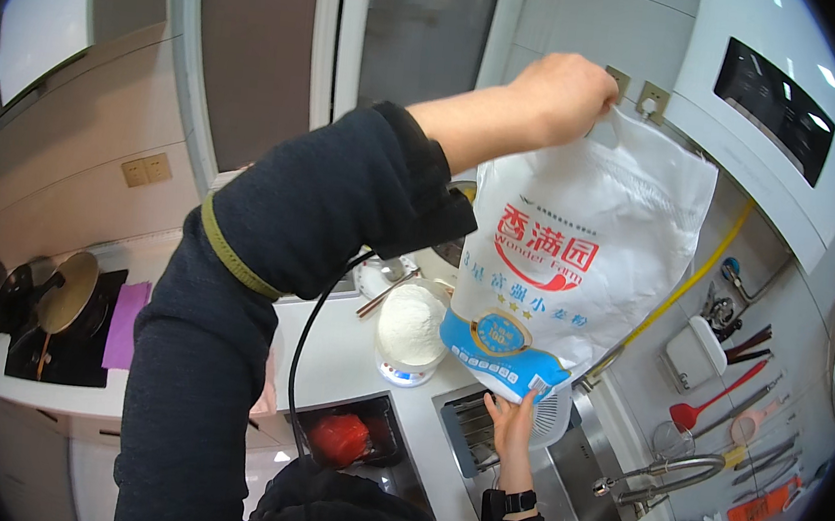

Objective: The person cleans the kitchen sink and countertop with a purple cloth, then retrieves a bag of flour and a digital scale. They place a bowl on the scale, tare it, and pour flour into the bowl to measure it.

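A white and blue woven flour bag (553, 258) hangs tilted before me, bearing a Wonder Farm mark. My left hand (572, 98) grips its top edge, high up near the wall sockets. At the bag's lower edge is my right hand (511, 428), its fingertips against the bottom corner. Just left of the bag stands a bowl heaped with white flour (413, 324), resting on a white kitchen scale (405, 374) with a lit display. The bag hides part of the counter behind it.
A steel sink (565, 493) with a faucet (669, 469) lies at right, holding a grey rack (467, 435) and white strainer basket (551, 418). Chopsticks (384, 295) lie beside the bowl. An open drawer below holds a red bag (340, 438). A pan (69, 295) sits on the cooktop.
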`<action>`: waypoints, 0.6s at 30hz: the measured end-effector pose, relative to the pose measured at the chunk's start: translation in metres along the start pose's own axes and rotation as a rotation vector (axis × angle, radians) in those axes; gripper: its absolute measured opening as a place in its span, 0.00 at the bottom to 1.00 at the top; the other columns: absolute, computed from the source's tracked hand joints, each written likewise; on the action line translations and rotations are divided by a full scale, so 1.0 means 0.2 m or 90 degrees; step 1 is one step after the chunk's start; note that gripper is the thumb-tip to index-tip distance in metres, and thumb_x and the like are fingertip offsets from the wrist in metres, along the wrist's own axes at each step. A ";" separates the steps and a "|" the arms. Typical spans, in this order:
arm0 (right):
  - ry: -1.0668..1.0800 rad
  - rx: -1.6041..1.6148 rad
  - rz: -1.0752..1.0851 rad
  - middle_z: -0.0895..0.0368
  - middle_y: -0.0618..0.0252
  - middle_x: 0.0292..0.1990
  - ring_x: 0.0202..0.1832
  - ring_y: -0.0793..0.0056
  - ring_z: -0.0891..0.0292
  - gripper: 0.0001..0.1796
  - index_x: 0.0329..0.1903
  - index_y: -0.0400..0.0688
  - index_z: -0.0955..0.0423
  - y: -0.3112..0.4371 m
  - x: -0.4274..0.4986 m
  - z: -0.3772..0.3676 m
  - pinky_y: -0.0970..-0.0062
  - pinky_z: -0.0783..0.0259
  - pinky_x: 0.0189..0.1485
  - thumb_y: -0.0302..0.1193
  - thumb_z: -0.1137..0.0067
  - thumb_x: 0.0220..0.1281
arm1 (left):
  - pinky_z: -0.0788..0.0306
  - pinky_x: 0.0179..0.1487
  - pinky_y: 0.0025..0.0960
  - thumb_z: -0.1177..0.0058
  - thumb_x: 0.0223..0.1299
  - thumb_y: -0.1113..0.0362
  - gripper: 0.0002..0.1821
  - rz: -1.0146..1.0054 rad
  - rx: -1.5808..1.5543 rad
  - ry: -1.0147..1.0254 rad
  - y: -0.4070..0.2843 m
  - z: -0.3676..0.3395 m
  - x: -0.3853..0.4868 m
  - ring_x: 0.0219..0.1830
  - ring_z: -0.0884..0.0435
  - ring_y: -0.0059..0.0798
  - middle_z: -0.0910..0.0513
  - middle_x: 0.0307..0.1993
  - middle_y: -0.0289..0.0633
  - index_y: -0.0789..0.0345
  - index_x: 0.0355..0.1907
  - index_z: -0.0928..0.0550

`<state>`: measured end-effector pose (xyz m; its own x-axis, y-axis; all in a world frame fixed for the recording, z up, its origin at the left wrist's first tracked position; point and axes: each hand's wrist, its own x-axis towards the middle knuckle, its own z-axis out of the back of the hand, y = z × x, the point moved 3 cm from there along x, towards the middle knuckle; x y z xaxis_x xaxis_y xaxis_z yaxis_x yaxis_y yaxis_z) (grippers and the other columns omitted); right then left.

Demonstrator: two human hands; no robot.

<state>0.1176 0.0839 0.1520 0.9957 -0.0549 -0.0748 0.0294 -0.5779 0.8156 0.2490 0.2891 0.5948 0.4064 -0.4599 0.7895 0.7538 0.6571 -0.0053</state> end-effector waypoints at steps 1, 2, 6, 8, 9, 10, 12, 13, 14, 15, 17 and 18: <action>0.008 -0.006 -0.011 0.44 0.50 0.65 0.68 0.52 0.47 0.37 0.68 0.38 0.53 -0.02 0.03 -0.06 0.50 0.37 0.64 0.54 0.66 0.71 | 0.26 0.44 0.44 0.49 0.58 0.63 0.09 0.009 0.034 -0.010 0.05 0.05 -0.03 0.38 0.19 0.48 0.17 0.33 0.48 0.65 0.35 0.17; 0.015 -0.011 -0.023 0.43 0.49 0.65 0.68 0.51 0.48 0.37 0.68 0.37 0.53 -0.03 0.06 -0.12 0.50 0.36 0.63 0.53 0.66 0.71 | 0.26 0.44 0.43 0.49 0.58 0.62 0.09 0.020 0.078 -0.018 0.11 0.11 -0.05 0.39 0.19 0.47 0.17 0.34 0.48 0.64 0.35 0.17; 0.068 -0.059 -0.071 0.43 0.44 0.64 0.67 0.47 0.47 0.37 0.67 0.34 0.53 -0.16 0.18 -0.44 0.50 0.32 0.60 0.53 0.67 0.72 | 0.25 0.44 0.42 0.49 0.57 0.61 0.10 0.059 0.227 -0.038 0.37 0.36 -0.13 0.40 0.18 0.46 0.16 0.35 0.47 0.62 0.36 0.16; 0.135 -0.106 -0.118 0.47 0.38 0.65 0.66 0.45 0.44 0.38 0.70 0.37 0.58 -0.24 0.22 -0.61 0.52 0.32 0.60 0.54 0.68 0.72 | 0.24 0.44 0.42 0.47 0.55 0.62 0.09 0.121 0.270 -0.054 0.52 0.48 -0.18 0.39 0.18 0.44 0.16 0.35 0.46 0.60 0.35 0.16; 0.154 -0.118 -0.153 0.46 0.38 0.65 0.66 0.46 0.43 0.38 0.69 0.37 0.58 -0.30 0.23 -0.69 0.53 0.32 0.60 0.53 0.67 0.72 | 0.26 0.45 0.44 0.45 0.54 0.62 0.09 0.157 0.277 0.017 0.63 0.57 -0.20 0.40 0.19 0.49 0.18 0.32 0.53 0.65 0.32 0.16; 0.172 -0.129 -0.186 0.46 0.38 0.65 0.65 0.46 0.41 0.38 0.69 0.37 0.58 -0.37 0.23 -0.79 0.53 0.31 0.59 0.53 0.67 0.72 | 0.27 0.45 0.45 0.46 0.54 0.62 0.09 0.168 0.295 0.009 0.73 0.65 -0.28 0.40 0.19 0.49 0.18 0.32 0.53 0.65 0.31 0.17; 0.162 -0.168 -0.238 0.43 0.38 0.63 0.63 0.49 0.37 0.37 0.69 0.37 0.60 -0.54 0.21 -0.98 0.55 0.30 0.58 0.50 0.64 0.72 | 0.27 0.45 0.45 0.48 0.55 0.64 0.08 0.188 0.326 -0.009 0.94 0.79 -0.45 0.39 0.19 0.50 0.18 0.32 0.53 0.66 0.30 0.17; 0.176 -0.188 -0.259 0.42 0.38 0.62 0.62 0.49 0.36 0.37 0.69 0.37 0.61 -0.63 0.19 -1.06 0.55 0.29 0.58 0.48 0.63 0.72 | 0.27 0.45 0.46 0.49 0.55 0.65 0.08 0.195 0.337 -0.019 1.05 0.85 -0.54 0.39 0.19 0.50 0.18 0.32 0.53 0.66 0.29 0.17; 0.186 -0.206 -0.276 0.41 0.39 0.62 0.61 0.49 0.35 0.36 0.69 0.37 0.62 -0.71 0.17 -1.12 0.55 0.29 0.58 0.47 0.62 0.73 | 0.27 0.44 0.46 0.50 0.55 0.66 0.08 0.201 0.346 -0.026 1.15 0.89 -0.62 0.39 0.19 0.50 0.18 0.32 0.53 0.67 0.29 0.18; 0.192 -0.201 -0.301 0.40 0.39 0.61 0.61 0.49 0.34 0.36 0.70 0.37 0.62 -0.84 0.11 -1.21 0.55 0.29 0.58 0.46 0.61 0.73 | 0.27 0.44 0.46 0.51 0.55 0.66 0.08 0.190 0.365 -0.007 1.24 0.89 -0.69 0.38 0.19 0.50 0.18 0.31 0.53 0.67 0.28 0.18; 0.203 -0.198 -0.334 0.38 0.40 0.60 0.59 0.50 0.32 0.35 0.70 0.37 0.62 -0.93 0.12 -1.23 0.57 0.28 0.57 0.41 0.58 0.72 | 0.28 0.44 0.47 0.52 0.55 0.68 0.09 0.183 0.380 -0.006 1.39 0.82 -0.77 0.37 0.20 0.50 0.19 0.31 0.54 0.68 0.27 0.19; 0.217 -0.202 -0.337 0.38 0.41 0.60 0.58 0.50 0.31 0.35 0.69 0.37 0.61 -0.94 0.14 -1.20 0.58 0.28 0.57 0.40 0.58 0.72 | 0.28 0.44 0.48 0.53 0.55 0.68 0.09 0.206 0.344 0.003 1.40 0.76 -0.77 0.38 0.20 0.51 0.19 0.30 0.55 0.68 0.26 0.19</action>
<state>0.1609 0.3870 0.1352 0.8111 0.4558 -0.3665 0.4904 -0.1886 0.8508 0.3199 0.6351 0.5652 0.5729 -0.1892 0.7975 0.2254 0.9718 0.0686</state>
